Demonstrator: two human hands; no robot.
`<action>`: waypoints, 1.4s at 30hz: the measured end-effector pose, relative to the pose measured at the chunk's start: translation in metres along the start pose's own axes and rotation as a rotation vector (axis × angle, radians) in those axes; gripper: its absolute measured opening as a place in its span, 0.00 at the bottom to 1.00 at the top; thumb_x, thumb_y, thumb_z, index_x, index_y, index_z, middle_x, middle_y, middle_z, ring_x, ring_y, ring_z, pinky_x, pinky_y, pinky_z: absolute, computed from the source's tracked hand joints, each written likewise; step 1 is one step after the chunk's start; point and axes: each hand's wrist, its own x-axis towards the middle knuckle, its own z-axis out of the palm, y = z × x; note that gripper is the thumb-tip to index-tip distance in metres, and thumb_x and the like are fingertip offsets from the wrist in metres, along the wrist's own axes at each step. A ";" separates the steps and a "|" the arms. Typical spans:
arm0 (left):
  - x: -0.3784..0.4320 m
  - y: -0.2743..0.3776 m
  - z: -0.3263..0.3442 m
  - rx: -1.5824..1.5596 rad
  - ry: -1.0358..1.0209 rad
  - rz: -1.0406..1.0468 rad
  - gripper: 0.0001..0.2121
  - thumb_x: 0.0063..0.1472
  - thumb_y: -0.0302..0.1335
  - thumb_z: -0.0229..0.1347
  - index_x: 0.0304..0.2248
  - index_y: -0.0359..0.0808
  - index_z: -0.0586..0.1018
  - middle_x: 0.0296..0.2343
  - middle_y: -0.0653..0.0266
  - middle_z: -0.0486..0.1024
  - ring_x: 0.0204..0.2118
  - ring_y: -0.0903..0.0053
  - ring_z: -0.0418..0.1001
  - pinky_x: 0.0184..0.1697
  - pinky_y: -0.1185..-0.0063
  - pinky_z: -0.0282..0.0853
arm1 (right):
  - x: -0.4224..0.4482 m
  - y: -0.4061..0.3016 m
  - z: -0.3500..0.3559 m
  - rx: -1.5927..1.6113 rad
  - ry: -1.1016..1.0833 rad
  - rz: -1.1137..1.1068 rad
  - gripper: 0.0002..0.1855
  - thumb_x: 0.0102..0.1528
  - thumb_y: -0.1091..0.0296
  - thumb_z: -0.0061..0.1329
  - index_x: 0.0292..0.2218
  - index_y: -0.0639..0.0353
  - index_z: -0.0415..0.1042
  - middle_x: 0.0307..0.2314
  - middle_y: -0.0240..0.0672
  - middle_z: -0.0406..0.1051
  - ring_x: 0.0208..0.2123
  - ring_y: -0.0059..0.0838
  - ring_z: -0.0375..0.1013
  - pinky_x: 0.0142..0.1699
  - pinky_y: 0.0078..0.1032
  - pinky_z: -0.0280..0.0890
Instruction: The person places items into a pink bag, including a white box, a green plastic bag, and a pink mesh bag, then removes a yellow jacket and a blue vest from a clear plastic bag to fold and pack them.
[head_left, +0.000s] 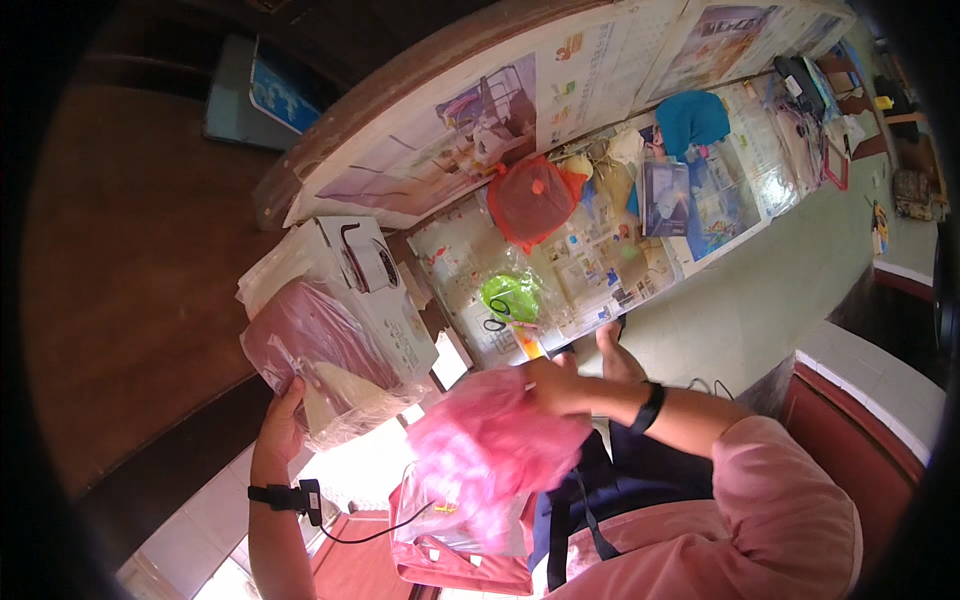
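Observation:
My left hand (283, 427) is at the lower left, its thumb pressed on a clear plastic-wrapped package (322, 330) of mauve and cream material; its other fingers are hidden. This package lies against a white printed carton (375, 300). My right hand (556, 386), near the middle, grips a crumpled pink plastic bag (495, 435), blurred and hanging over the space before my body. Below the pink bag is a red-edged bag (465, 562) with a clear plastic top. Both wrists carry black straps, and a cable runs from the left one.
A long table (630, 262) holds black-handled scissors (496, 313), a green item in clear plastic (514, 296), a red plastic bag (536, 199), a dark printed box (665, 199) and a teal cloth (690, 121). Brown wooden furniture (135, 247) stands at the left, a tiled ledge (870, 382) at the right.

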 end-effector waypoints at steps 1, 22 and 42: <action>0.002 -0.002 -0.005 0.002 -0.057 0.014 0.27 0.63 0.39 0.57 0.56 0.36 0.65 0.49 0.65 0.71 0.52 0.73 0.69 0.58 0.73 0.62 | -0.013 0.038 -0.018 -0.206 0.066 0.048 0.16 0.50 0.66 0.50 0.42 0.58 0.77 0.36 0.49 0.76 0.36 0.46 0.77 0.41 0.41 0.69; 0.000 -0.014 0.007 0.101 0.043 0.072 0.30 0.63 0.45 0.54 0.57 0.36 0.63 0.50 0.65 0.70 0.51 0.74 0.69 0.55 0.74 0.63 | -0.006 0.230 -0.083 -0.154 0.519 0.626 0.28 0.47 0.48 0.63 0.41 0.61 0.74 0.32 0.38 0.78 0.30 0.32 0.76 0.34 0.28 0.70; -0.004 -0.025 0.015 -0.033 0.148 0.049 0.32 0.61 0.45 0.56 0.58 0.35 0.63 0.48 0.61 0.70 0.48 0.72 0.71 0.50 0.74 0.68 | -0.004 0.127 -0.134 0.622 0.821 0.053 0.08 0.55 0.74 0.56 0.34 0.59 0.69 0.31 0.26 0.73 0.36 0.16 0.69 0.43 0.20 0.63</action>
